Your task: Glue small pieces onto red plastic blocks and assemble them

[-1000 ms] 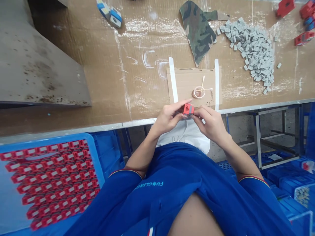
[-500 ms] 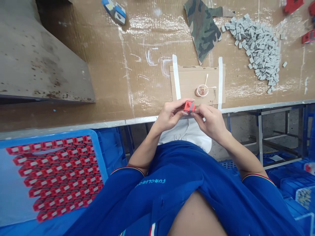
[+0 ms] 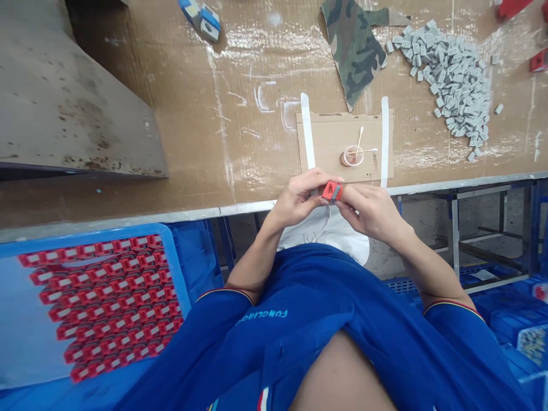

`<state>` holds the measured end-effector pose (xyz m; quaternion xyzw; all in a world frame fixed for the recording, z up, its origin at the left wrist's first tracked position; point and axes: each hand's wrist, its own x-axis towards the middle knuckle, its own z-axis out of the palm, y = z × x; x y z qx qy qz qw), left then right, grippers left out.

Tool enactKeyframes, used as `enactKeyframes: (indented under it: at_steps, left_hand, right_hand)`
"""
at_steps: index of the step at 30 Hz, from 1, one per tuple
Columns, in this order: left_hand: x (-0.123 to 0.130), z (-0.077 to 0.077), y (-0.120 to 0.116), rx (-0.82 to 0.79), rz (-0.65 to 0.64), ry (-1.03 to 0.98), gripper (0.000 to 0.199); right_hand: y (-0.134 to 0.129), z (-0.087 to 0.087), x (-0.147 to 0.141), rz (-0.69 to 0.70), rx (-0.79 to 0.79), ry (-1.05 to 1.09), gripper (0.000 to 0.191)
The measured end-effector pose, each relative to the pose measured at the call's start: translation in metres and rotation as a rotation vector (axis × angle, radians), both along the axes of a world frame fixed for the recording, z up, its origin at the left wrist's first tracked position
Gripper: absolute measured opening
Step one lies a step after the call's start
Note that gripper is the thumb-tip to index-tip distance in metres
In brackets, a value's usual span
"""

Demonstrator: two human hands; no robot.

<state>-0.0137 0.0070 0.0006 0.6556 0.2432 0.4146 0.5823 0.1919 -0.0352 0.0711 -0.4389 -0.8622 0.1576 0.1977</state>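
Observation:
A small red block with a grey strip (image 3: 332, 192) is held between both hands, just above the front edge of the table. My left hand (image 3: 296, 201) pinches it from the left, fingers closed on it. From the right, my right hand (image 3: 369, 209) grips it with thumb and fingers. Just beyond the hands, a small round cup (image 3: 352, 156) with two cotton swabs (image 3: 361, 137) sits on a cardboard piece (image 3: 327, 140) with white tape strips along its sides.
Grey small blocks (image 3: 460, 80) lie piled at the back right, beside camouflage cloth (image 3: 355, 54). Blue-and-white parts (image 3: 209, 24) lie at the back. A metal structure (image 3: 98, 108) stands left. Below it, a blue tray (image 3: 175, 268) holds rows of red parts (image 3: 115, 285).
The red block is turned a little between my fingers and sits slightly farther right and lower. My right hand has shifted slightly right. Both hands keep hold of the block.

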Motion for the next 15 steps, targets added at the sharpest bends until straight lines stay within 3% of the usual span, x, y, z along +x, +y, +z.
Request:
enactKeyframes:
  at_steps: [3, 8, 12, 15]
  left_hand:
    - [0.001, -0.004, -0.003, -0.022, 0.018, -0.047, 0.041]
    - [0.005, -0.004, -0.006, -0.183, 0.016, -0.111, 0.047]
    - [0.007, 0.002, -0.005, -0.298, 0.053, -0.154, 0.042]
    - [0.007, 0.003, -0.003, -0.341, 0.051, -0.144, 0.043]
  right_hand:
    - [0.000, 0.004, -0.003, -0.031, 0.059, 0.009, 0.021]
    - [-0.001, 0.008, 0.004, -0.202, -0.005, 0.080, 0.020]
    - [0.006, -0.011, 0.025, -0.563, 0.016, 0.423, 0.018]
    - [0.019, -0.025, 0.036, -0.614, -0.077, 0.551, 0.030]
